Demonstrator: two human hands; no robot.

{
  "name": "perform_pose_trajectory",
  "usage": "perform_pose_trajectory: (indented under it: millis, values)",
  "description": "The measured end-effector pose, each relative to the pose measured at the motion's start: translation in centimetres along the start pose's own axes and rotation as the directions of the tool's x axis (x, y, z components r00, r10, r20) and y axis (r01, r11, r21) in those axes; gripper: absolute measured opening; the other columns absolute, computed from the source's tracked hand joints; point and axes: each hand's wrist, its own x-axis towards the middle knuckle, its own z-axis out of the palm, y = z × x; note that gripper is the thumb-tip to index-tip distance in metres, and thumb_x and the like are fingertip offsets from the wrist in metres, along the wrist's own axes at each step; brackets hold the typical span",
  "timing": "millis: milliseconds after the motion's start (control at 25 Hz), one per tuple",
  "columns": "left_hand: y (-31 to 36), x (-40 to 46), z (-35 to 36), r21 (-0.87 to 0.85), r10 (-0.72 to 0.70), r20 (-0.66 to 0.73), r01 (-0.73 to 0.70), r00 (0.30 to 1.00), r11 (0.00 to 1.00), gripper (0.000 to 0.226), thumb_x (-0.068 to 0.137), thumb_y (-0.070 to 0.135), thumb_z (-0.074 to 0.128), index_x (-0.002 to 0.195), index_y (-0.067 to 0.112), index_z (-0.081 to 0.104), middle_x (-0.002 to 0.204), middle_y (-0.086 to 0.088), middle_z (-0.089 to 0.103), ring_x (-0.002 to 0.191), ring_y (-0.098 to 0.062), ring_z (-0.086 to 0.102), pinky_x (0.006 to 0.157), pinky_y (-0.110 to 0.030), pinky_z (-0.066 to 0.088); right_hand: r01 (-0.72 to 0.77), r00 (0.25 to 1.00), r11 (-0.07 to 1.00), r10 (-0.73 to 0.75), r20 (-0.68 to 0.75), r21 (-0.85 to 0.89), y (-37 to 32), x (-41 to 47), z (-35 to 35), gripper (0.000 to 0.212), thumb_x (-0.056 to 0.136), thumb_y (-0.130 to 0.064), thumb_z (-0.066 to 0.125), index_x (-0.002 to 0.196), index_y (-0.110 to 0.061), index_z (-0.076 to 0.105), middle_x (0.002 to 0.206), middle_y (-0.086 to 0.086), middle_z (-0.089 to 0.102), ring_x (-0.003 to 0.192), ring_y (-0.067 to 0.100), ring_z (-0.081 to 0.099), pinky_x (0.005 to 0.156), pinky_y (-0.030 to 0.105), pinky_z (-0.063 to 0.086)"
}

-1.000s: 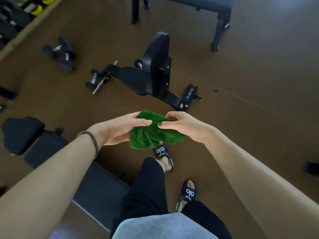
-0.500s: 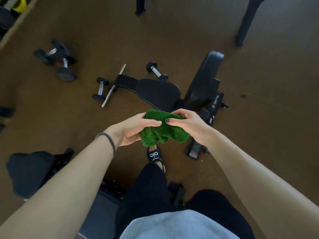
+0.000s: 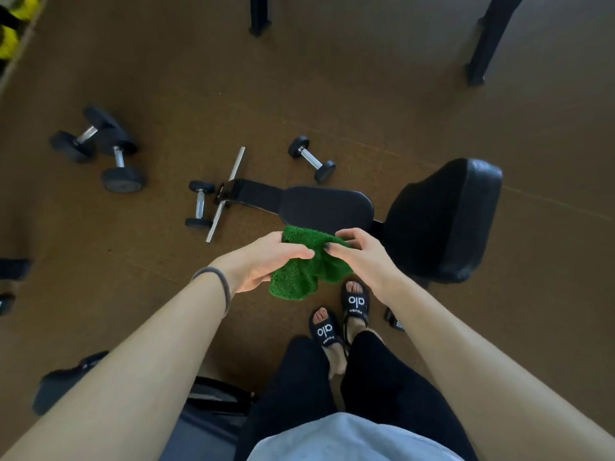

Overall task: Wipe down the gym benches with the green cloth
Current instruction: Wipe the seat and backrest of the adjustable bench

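Both my hands hold a bunched green cloth in mid-air in front of me. My left hand grips its left side with thumb over the top. My right hand pinches its right side. Just beyond the cloth stands a black adjustable bench, with its seat pad flat and its back pad raised to the right. Part of another black bench shows under my left arm at the bottom.
Several black dumbbells lie on the brown floor: a pair at left, a small one by the bench's foot bar, another behind the seat. The legs of a further bench stand at the top. My sandalled feet are below the cloth.
I have stepped closer to the adjustable bench; it now sits larger and directly beyond my hands. Both hands have kept hold of the cloth.
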Motion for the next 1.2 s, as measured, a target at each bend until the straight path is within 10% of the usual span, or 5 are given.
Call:
perform_pose_trajectory:
  millis: [280,480,800,1000,1200]
  values:
    - [2.5,8.6,-5.6,0.229,0.152,-0.214,-0.101,0.965,0.968,0.019,0.098,0.03,0.065,0.115,0.022,0.061,0.111,-0.005,0.071,0.103,-0.025,0.069,0.099,-0.048,0.053,-0.139,0.972,0.98,0.162,-0.17,0.141,1.3,7.6,1.7,0.053,0.104,-0.033,0.057,0.154,-0.031,0.041,0.145,-0.001,0.054,0.136,0.021,0.05,0.116,0.047,0.041]
    - [3.1,16.3,-9.6,0.515,0.297,-0.178,-0.168,0.938,0.841,0.014,0.103,0.027,0.056,0.095,0.019,0.048,0.1,-0.009,0.061,0.084,-0.02,0.06,0.064,-0.032,0.044,-0.134,0.91,0.94,0.242,-0.338,0.313,2.8,13.9,5.6,0.052,0.104,-0.038,0.055,0.153,-0.029,0.04,0.151,0.002,0.05,0.138,0.024,0.049,0.115,0.049,0.042]
    - [1.4,29.4,-12.6,0.689,0.592,-0.059,-0.396,0.804,0.607,0.019,0.104,0.017,0.048,0.115,0.021,0.033,0.109,-0.009,0.059,0.084,-0.018,0.059,0.062,-0.033,0.044,-0.028,0.729,0.948,0.237,-0.642,0.318,11.5,23.9,10.2,0.053,0.106,-0.047,0.047,0.154,-0.026,0.041,0.15,-0.002,0.052,0.137,0.02,0.049,0.101,0.032,0.037]
    - [-3.8,41.4,-9.6,0.827,0.784,0.417,-0.549,0.459,-0.119,0.05,0.093,0.017,0.058,0.14,0.011,0.042,0.144,-0.016,0.051,0.127,-0.036,0.051,0.108,-0.054,0.042,-0.06,0.397,0.987,0.161,-0.904,0.15,20.3,33.2,8.7,0.057,0.106,-0.051,0.035,0.158,-0.028,0.035,0.163,0.002,0.038,0.151,0.022,0.031,0.124,0.047,0.025]
    - [-11.0,50.6,-8.1,0.821,0.605,0.569,-0.426,0.556,-0.38,0.091,0.096,0.067,0.034,0.164,0.021,-0.006,0.171,-0.006,-0.014,0.158,-0.025,-0.015,0.129,-0.047,-0.003,0.019,0.119,0.983,0.178,-0.977,0.182,25.6,40.7,9.3,0.057,0.107,-0.049,0.024,0.159,-0.03,0.035,0.16,-0.003,0.04,0.148,0.021,0.032,0.117,0.042,0.028]
